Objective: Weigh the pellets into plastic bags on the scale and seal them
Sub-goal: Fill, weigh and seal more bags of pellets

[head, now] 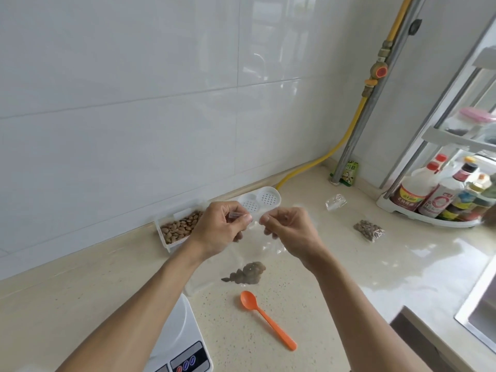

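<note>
A clear plastic bag (pixel 249 253) hangs above the counter with brown pellets (pixel 248 273) gathered at its bottom. My left hand (pixel 220 229) pinches the bag's top strip at the left. My right hand (pixel 290 229) pinches the same strip at the right, close beside the left. A white kitchen scale (pixel 179 334) sits under my left forearm at the counter's front. A white box of brown pellets (pixel 179 228) stands by the wall, its perforated lid (pixel 259 202) open. A filled bag of pellets (pixel 369 230) lies to the right.
An orange plastic spoon (pixel 265 318) lies on the speckled counter (pixel 322 304) below the bag. An empty clear bag (pixel 335 202) lies further back. A white rack of bottles (pixel 442 194) fills the right corner. A sink edge (pixel 477 318) is at the right. A yellow gas hose (pixel 346 135) runs along the wall.
</note>
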{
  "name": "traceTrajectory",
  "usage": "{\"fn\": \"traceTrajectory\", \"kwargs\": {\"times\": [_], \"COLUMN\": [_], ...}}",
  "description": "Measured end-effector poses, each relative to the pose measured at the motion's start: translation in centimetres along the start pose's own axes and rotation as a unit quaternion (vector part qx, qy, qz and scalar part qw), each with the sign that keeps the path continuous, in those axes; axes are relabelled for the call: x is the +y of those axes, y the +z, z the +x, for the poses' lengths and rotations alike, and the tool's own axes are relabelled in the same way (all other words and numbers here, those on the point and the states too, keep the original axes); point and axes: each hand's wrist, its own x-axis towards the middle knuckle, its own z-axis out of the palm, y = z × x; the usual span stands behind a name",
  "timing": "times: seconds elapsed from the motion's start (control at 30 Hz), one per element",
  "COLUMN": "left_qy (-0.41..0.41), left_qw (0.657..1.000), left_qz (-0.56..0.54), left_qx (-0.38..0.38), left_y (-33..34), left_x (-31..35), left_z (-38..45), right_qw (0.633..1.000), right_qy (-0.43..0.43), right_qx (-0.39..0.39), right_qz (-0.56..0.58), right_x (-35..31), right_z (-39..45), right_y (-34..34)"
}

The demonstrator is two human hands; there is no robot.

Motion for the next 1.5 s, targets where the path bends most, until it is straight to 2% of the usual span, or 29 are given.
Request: {"fn": "traceTrajectory", "kwargs": {"times": [0.13,0.27,0.33,0.43,0.5,0.6,0.7,0.8,0.83,0.9,0.93,1.07,1.13,1.27,1.43,1.5], "left_qy": [-0.031,-0.044,-0.066,-0.121,-0.16,-0.188,-0.18,-0.163,-0.158,-0.149,-0.145,-0.118,-0.1,-0.089,-0.05,-0.051], "left_qw": [0.999,0.998,0.997,0.989,0.979,0.978,0.973,0.947,0.939,0.93,0.927,0.908,0.895,0.883,0.896,0.898], "left_qz": [0.022,0.024,-0.011,-0.086,-0.107,-0.021,0.13,0.273,0.304,0.337,0.345,0.402,0.435,0.46,0.441,0.438], "left_qx": [-0.035,-0.029,-0.024,0.019,0.067,0.085,0.059,0.038,0.031,0.022,0.021,0.014,0.005,0.004,-0.01,-0.015], "left_y": [4.7,11.0,14.2,18.3,20.6,23.7,26.3,28.2,28.7,29.7,30.1,30.8,30.8,30.6,29.8,29.0], "left_x": [-0.5,-0.3,-0.4,-1.0,-1.9,-4.4,-7.2,-9.0,-9.4,-10.2,-10.7,-12.2,-12.9,-13.6,-13.7,-13.6], "left_z": [4.4,9.6,12.1,15.6,17.9,20.9,23.3,25.1,25.5,26.2,26.5,27.6,28.0,27.9,26.4,25.8], "right_qw": [1.0,0.995,0.991,0.985,0.981,0.97,0.96,0.945,0.935,0.891,0.876,0.862,0.853,0.841,0.833,0.835], "right_qy": [0.011,0.063,0.095,0.148,0.177,0.233,0.255,0.253,0.23,0.177,0.163,0.132,0.12,0.149,0.169,0.152], "right_qx": [-0.003,0.02,0.019,-0.02,-0.012,0.034,0.073,0.094,0.101,0.11,0.093,-0.054,-0.063,-0.084,-0.086,-0.079], "right_qz": [-0.022,0.081,0.093,0.085,0.074,0.056,-0.091,-0.187,-0.25,-0.404,-0.444,-0.487,-0.504,-0.514,-0.519,-0.523], "right_x": [2.6,6.4,9.1,13.2,16.1,19.9,22.7,24.5,25.1,26.6,27.3,29.2,30.3,30.9,30.5,29.7], "right_z": [2.2,4.2,5.0,5.7,6.0,6.5,7.8,9.2,9.5,9.8,9.9,9.8,9.8,10.6,11.7,11.8], "right_y": [-5.3,-11.6,-14.8,-18.6,-20.9,-24.0,-26.1,-27.0,-26.9,-26.2,-25.6,-23.7,-23.7,-24.4,-24.6,-24.2]}}
